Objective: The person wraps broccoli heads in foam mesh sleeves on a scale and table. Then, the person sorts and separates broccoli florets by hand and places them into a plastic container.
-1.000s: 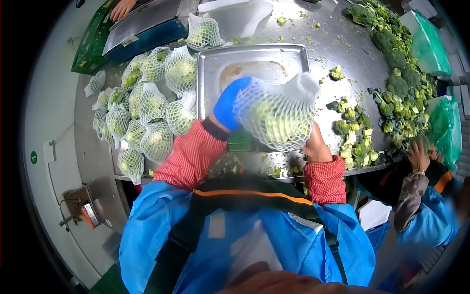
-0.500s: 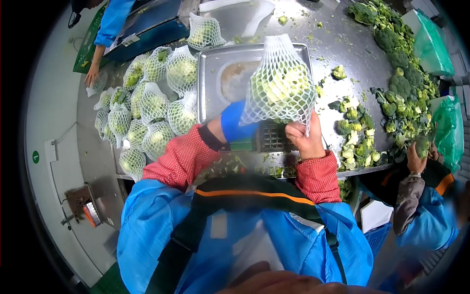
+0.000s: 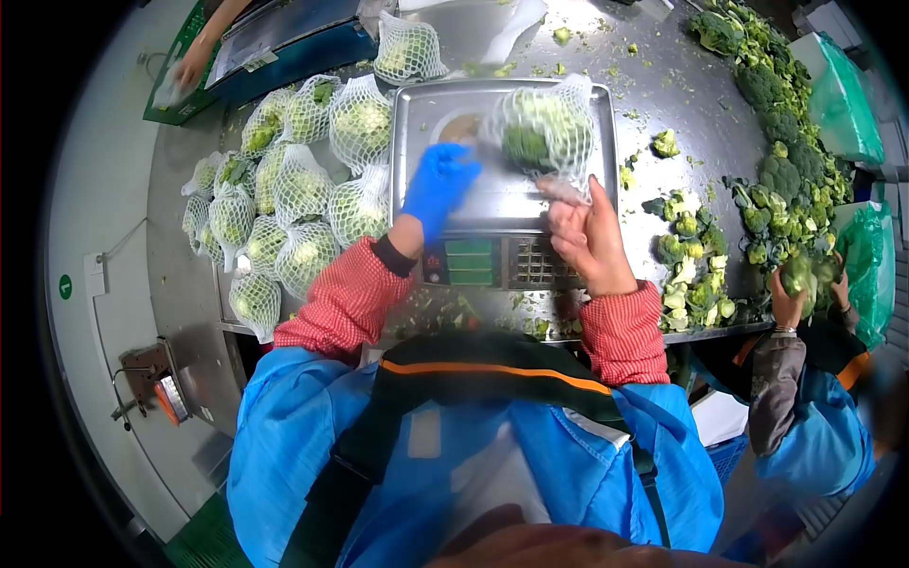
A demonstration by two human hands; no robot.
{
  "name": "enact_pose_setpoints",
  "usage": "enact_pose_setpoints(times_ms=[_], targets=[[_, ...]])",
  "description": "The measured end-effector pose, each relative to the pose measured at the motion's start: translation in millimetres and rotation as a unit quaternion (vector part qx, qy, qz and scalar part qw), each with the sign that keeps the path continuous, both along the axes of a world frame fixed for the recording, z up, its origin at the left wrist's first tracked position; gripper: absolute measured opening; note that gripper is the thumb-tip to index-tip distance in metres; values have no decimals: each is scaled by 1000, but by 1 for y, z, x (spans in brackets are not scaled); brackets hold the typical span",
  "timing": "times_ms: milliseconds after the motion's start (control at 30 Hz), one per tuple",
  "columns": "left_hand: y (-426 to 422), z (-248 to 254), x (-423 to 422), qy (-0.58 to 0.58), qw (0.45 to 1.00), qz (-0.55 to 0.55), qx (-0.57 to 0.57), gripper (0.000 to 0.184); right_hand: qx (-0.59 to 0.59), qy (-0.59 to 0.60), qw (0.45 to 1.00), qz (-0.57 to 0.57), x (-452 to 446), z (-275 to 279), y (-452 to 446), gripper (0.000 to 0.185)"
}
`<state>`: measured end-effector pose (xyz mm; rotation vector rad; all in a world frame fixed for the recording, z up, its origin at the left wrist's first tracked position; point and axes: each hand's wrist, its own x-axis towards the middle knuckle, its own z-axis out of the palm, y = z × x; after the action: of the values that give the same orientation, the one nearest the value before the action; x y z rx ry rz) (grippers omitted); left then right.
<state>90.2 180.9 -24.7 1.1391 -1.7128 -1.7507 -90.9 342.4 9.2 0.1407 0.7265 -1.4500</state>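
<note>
A white net bag of broccoli (image 3: 547,131) is above the metal weighing tray (image 3: 407,204), blurred by motion. My right hand (image 3: 598,241), bare, is closed on the gathered near end of the netting. Wearing a blue glove, my left hand (image 3: 441,189) is over the tray's left part, apart from the bag. Its fingers are loosely bent, with nothing visible in them. Just below the tray are the scale's display (image 3: 471,262) and keypad (image 3: 542,263).
Several filled net bags (image 3: 301,185) crowd the table's left side. Loose broccoli (image 3: 696,251) and a long heap of broccoli (image 3: 781,175) lie to the right. At the right edge, a co-worker's hands (image 3: 788,298) hold broccoli. Another person's hand (image 3: 194,62) is near a green crate (image 3: 180,106).
My gloved left hand has come away from the bag and moved left and up. The bag has tipped over above the tray, its end still in my right hand. The far-left co-worker's hand moved up towards the crate.
</note>
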Motion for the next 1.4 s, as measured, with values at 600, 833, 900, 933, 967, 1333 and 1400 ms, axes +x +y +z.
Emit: enact_pose_setpoints(times_ms=[600,833,900,933,967,1333,1400], targets=[[34,37,-45,110,988,-111,-14,108,35,682,717,-143,-23,10,-5,11],[14,43,-38,8,990,-134,-47,73,48,696,702,-145,-24,5,-15,25],[1,36,-26,19,989,-95,-109,52,33,690,714,-109,-29,0,-12,32],[0,52,-21,45,995,-76,-54,50,22,688,718,-103,-29,-3,-10,32],[0,66,-15,70,996,-57,1,49,11,685,722,-98,-29,-5,-8,33],[10,16,-73,199,976,-83,12,87,8,693,720,-44,-4,7,-12,79],[-7,25,-72,233,964,-67,106,73,-17,651,758,-42,-11,10,-14,80]])
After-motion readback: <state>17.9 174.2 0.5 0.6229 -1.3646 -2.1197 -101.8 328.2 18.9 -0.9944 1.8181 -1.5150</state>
